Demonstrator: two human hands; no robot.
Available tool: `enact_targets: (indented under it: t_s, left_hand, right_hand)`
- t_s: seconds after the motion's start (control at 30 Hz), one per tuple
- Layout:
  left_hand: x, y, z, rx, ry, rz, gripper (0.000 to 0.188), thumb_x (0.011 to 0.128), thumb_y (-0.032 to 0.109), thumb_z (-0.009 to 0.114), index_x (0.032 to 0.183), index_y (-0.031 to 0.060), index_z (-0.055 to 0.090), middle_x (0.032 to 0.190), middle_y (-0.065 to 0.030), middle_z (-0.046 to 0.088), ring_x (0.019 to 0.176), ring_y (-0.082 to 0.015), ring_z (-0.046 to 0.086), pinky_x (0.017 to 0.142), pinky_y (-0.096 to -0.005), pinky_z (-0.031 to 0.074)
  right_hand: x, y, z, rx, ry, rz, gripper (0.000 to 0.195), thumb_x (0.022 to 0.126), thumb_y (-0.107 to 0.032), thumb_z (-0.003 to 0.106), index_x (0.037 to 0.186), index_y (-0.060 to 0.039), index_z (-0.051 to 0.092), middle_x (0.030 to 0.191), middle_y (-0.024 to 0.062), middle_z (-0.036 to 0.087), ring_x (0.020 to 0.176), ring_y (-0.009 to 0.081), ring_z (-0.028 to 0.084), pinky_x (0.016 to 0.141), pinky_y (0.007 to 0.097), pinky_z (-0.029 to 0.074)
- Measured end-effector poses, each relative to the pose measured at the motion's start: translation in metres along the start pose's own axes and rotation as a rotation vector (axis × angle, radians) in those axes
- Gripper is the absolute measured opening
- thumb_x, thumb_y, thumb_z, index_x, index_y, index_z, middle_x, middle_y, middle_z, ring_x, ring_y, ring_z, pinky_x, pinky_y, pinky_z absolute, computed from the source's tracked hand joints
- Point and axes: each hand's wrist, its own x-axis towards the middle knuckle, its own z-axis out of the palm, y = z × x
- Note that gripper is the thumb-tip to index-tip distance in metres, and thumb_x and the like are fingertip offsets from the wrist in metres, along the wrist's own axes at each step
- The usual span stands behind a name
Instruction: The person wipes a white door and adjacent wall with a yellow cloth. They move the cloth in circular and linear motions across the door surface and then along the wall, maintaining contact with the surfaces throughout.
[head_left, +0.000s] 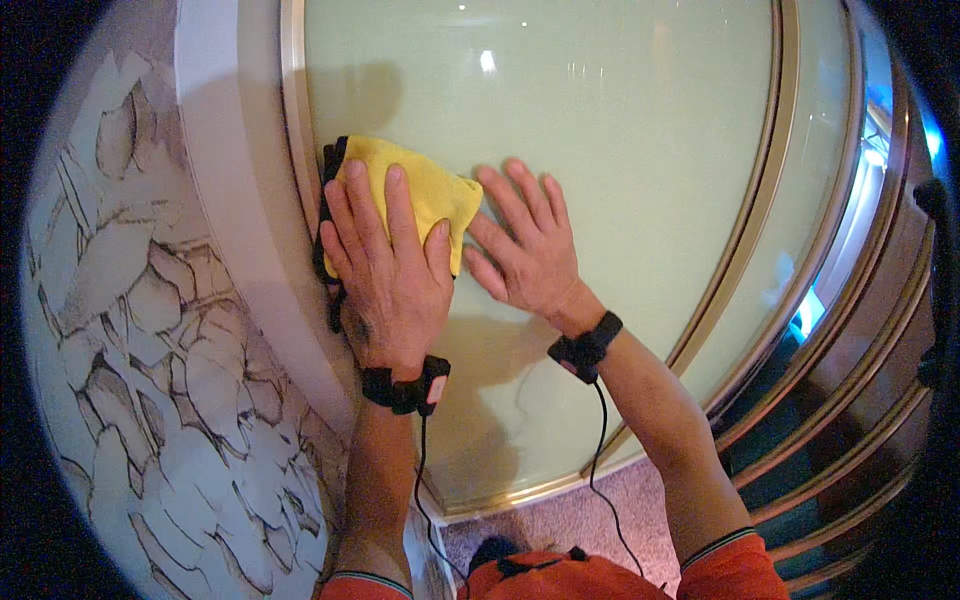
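Note:
A folded yellow cloth (431, 184) with a dark edge and underside lies against a glossy pale-green panel (637, 187). My left hand (395, 296) presses it flat near the panel's left frame, fingers spread over the cloth and thumb at its right side. Just right of the cloth, my right hand (534, 255) rests on or very close to the panel, its fingers apart and nothing in it. The index fingertip lies close to the cloth's right corner; whether they touch is hard to tell.
Left of the panel run a gold-toned frame strip (296, 112), a pale border (225, 150) and a wall surface with a stone-like relief pattern (135, 300). Curved brown rails (847, 427) stand at right. Below is speckled carpet (622, 510). Both wrists wear black cabled devices.

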Motion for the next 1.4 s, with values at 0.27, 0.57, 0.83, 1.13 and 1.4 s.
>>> enact_targets:
  t_s: [0.27, 0.57, 0.83, 1.13, 1.4]
  left_hand:
    - [-0.077, 0.002, 0.017, 0.002, 0.060, -0.029, 0.068, 0.103, 0.040, 0.063, 0.158, 0.0047, 0.045, 0.167, -0.0300, 0.035, 0.149, -0.0544, 0.039, 0.111, -0.0678, 0.037]
    - [-0.040, 0.006, 0.011, -0.008, 0.060, -0.008, 0.067, 0.103, 0.043, 0.062, 0.157, 0.0068, 0.046, 0.167, -0.0298, 0.035, 0.148, -0.0545, 0.039, 0.112, -0.0673, 0.036]
    - [-0.106, 0.011, 0.027, 0.033, -0.013, -0.068, 0.065, 0.108, 0.050, 0.051, 0.156, 0.0069, 0.045, 0.167, -0.0307, 0.035, 0.150, -0.0560, 0.035, 0.114, -0.0689, 0.032]
    - [-0.077, 0.018, 0.015, 0.025, 0.003, -0.053, 0.063, 0.109, 0.047, 0.050, 0.157, 0.0052, 0.044, 0.167, -0.0314, 0.034, 0.150, -0.0573, 0.034, 0.113, -0.0703, 0.032]
    - [-0.172, 0.009, 0.034, 0.024, -0.083, -0.079, 0.070, 0.105, 0.046, 0.059, 0.159, 0.0064, 0.039, 0.167, -0.0325, 0.031, 0.150, -0.0600, 0.030, 0.115, -0.0746, 0.027]
  right_hand:
    - [0.000, -0.002, 0.000, -0.030, 0.046, -0.030, 0.056, 0.092, -0.031, 0.067, 0.147, -0.0269, 0.064, 0.165, 0.0099, 0.047, 0.155, 0.0366, 0.039, 0.123, 0.0613, 0.028]
    - [-0.004, -0.009, -0.001, -0.067, -0.001, 0.082, 0.060, 0.093, -0.030, 0.067, 0.152, -0.0313, 0.059, 0.169, 0.0071, 0.042, 0.157, 0.0359, 0.034, 0.125, 0.0612, 0.022]
    - [-0.015, -0.007, -0.006, -0.017, 0.001, 0.093, 0.065, 0.093, -0.030, 0.068, 0.156, -0.0299, 0.054, 0.171, 0.0077, 0.039, 0.159, 0.0357, 0.031, 0.126, 0.0613, 0.021]
    - [-0.024, -0.008, 0.001, -0.033, 0.007, 0.121, 0.067, 0.092, -0.030, 0.071, 0.157, -0.0299, 0.053, 0.171, 0.0085, 0.039, 0.159, 0.0367, 0.031, 0.125, 0.0637, 0.021]
    - [-0.063, -0.045, 0.021, -0.035, -0.017, 0.266, 0.064, 0.095, -0.027, 0.070, 0.156, -0.0297, 0.054, 0.170, 0.0133, 0.039, 0.158, 0.0401, 0.031, 0.123, 0.0669, 0.020]
